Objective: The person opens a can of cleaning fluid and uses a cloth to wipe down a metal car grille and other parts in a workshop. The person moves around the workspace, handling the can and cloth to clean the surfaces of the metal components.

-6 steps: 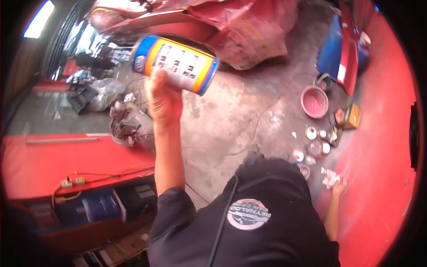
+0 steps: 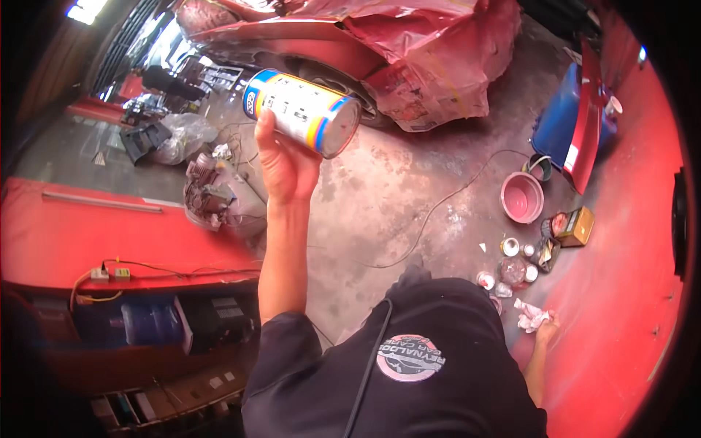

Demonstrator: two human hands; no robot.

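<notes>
Raised at arm's length, my left hand (image 2: pixel 286 157) is closed around a metal can (image 2: pixel 301 109) with a blue, orange and white label. The can lies tilted on its side, its round end turned to the right and toward me. The thumb rests against the label, and the other fingers are mostly hidden behind the can. Low at my right side, beside a large red panel (image 2: pixel 606 292), my right hand (image 2: pixel 548 328) grips a crumpled white and pinkish rag (image 2: pixel 531 316).
A car (image 2: pixel 307 36) covered partly with red-stained sheeting (image 2: pixel 445 73) stands ahead. On the floor at right are a pink bucket (image 2: pixel 522 198), several small cans and jars, and a yellowish tin (image 2: pixel 577 226). A cable (image 2: pixel 431 226) crosses the floor. At left is a red bench (image 2: pixel 131 226).
The can has shifted slightly right and down in view, and its round end now shows more. The right hand with the rag has moved a little left and down.
</notes>
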